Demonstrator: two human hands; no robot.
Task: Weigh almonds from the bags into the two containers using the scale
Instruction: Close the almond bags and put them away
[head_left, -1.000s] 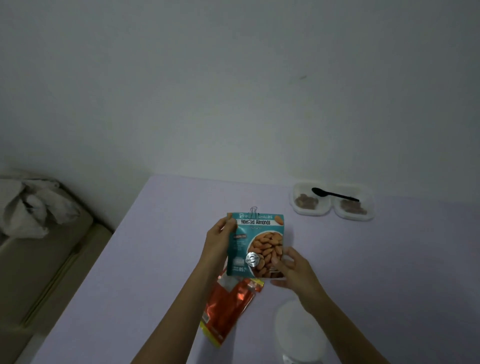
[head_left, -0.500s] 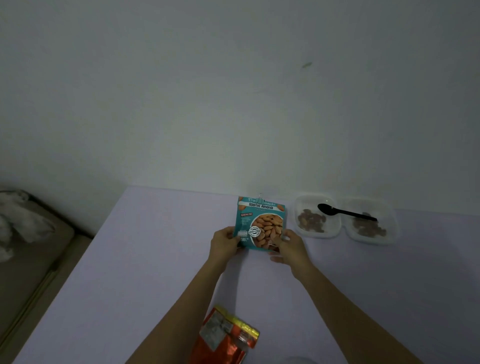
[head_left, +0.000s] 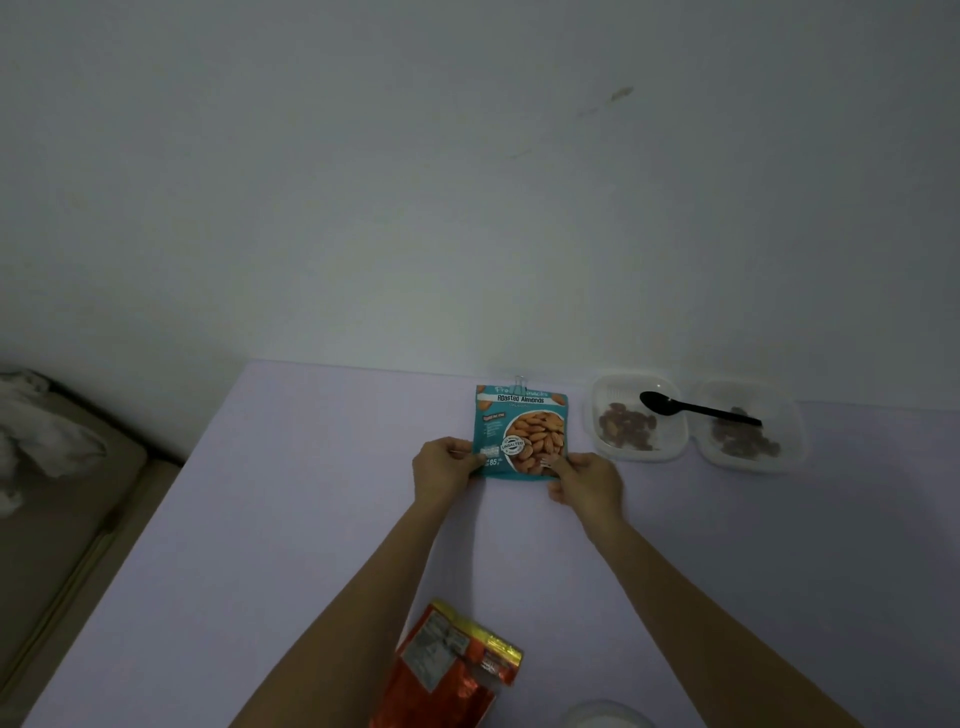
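A teal bag of roasted almonds, clipped shut at the top, stands near the far edge of the lilac table. My left hand pinches its lower left corner and my right hand its lower right corner. To its right sit two clear containers: the left container and the right container, each holding some almonds. A black spoon lies across both rims. An orange foil bag lies near me. The white scale shows only as a rim at the bottom edge.
The wall rises right behind the table's far edge. Left of the table, lower down, is a beige surface with crumpled white cloth.
Both hands carried the teal bag away from me toward the wall and set it beside the containers. The view tilted, so the orange bag and scale slid toward the bottom edge.
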